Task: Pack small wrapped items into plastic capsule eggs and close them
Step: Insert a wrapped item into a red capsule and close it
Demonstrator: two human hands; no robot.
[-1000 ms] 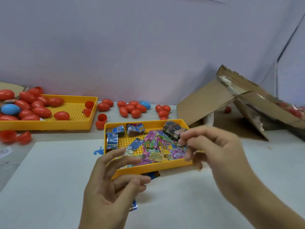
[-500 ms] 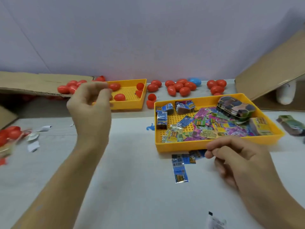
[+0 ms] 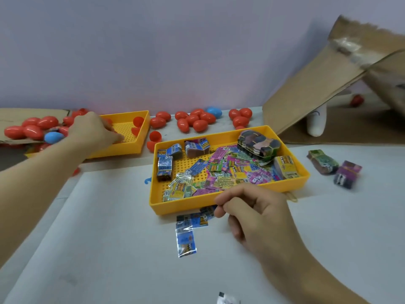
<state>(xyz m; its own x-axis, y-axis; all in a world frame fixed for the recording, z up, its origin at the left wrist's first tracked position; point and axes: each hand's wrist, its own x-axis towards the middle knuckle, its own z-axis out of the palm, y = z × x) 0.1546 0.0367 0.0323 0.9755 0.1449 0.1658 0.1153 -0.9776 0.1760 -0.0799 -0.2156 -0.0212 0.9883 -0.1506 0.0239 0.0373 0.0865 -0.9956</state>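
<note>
Left hand [image 3: 92, 130] reaches into the far yellow tray [image 3: 140, 137] at the surface's back edge.
Its fingers are hidden; grasp unclear. Right hand [image 3: 258, 213] fingers pinch a blue wrapped packet [image 3: 197, 218].

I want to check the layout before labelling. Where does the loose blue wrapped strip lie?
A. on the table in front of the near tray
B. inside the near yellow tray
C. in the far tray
A: the blue wrapped strip lies on the white table, outside the near yellow tray.
</note>
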